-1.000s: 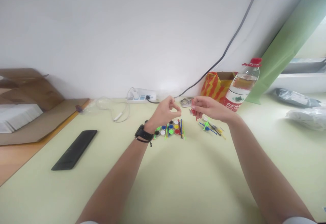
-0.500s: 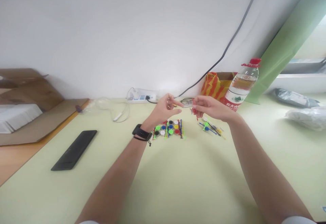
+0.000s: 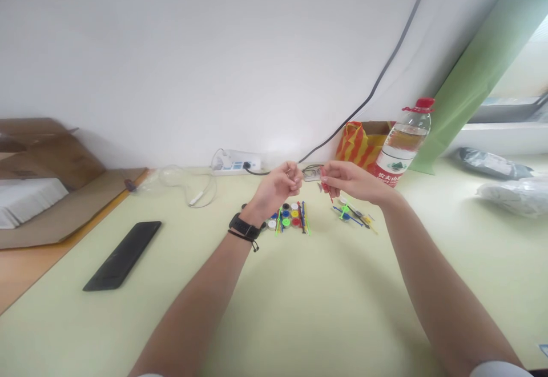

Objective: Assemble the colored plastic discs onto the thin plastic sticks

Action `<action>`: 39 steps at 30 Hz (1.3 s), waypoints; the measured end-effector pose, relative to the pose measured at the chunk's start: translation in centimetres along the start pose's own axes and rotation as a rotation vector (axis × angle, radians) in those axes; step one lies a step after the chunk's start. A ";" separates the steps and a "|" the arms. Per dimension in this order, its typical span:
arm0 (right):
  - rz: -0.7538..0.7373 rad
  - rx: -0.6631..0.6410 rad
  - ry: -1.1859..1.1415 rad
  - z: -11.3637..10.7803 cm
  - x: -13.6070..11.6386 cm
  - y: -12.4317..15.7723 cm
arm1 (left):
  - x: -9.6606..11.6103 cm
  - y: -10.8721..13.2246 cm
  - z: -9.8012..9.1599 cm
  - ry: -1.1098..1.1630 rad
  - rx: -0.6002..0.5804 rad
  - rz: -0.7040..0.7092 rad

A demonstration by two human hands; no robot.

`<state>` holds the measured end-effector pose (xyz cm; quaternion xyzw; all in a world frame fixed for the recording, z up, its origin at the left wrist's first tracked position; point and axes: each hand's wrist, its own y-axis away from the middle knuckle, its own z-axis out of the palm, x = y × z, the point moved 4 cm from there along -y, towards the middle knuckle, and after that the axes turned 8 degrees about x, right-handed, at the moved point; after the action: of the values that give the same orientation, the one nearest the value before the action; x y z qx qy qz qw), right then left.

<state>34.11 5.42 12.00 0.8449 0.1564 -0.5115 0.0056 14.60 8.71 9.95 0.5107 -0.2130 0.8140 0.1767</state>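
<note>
My left hand (image 3: 279,185), with a black watch on the wrist, has its fingers curled together in a pinch above the small parts; whatever it may hold cannot be made out. A red plastic arrow-like piece (image 3: 330,194) is pinched between the thumb and fingers of my right hand (image 3: 342,180), its thin end pointing down. The hands are a short gap apart. Below the left one lie rows of round coloured discs (image 3: 286,223) with coloured plastic arrows (image 3: 303,218) laid alongside, partly covered by the wrist. Under my right hand is a loose cluster of coloured arrow pieces (image 3: 349,216).
A black flat slab (image 3: 123,256) lies at left, near an open cardboard box (image 3: 47,148). Behind are a power strip (image 3: 237,163), a striped bag (image 3: 355,145) and a large water bottle (image 3: 403,145). Plastic-wrapped packages (image 3: 492,163) lie at right.
My left hand has gone from extended thumb and forefinger to curled, pinched fingers, with its wrist now covering more discs. My right hand keeps the red piece nearly in place. The view has shifted slightly.
</note>
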 end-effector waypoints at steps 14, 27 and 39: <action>0.002 -0.006 0.020 0.1 0.3 -0.1 | -0.5 0.4 0.8 0.413 -0.007 -0.043; -0.001 -0.009 0.048 0.4 0.4 -0.3 | -3.2 -1.1 -1.6 -0.220 0.107 0.056; 0.064 0.011 -0.010 1.0 2.0 -1.2 | -4.3 -0.2 0.9 -0.700 0.057 0.343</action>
<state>33.78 6.90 9.97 0.8468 0.1266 -0.5163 0.0183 17.17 8.17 6.40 0.7192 -0.3199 0.6139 -0.0598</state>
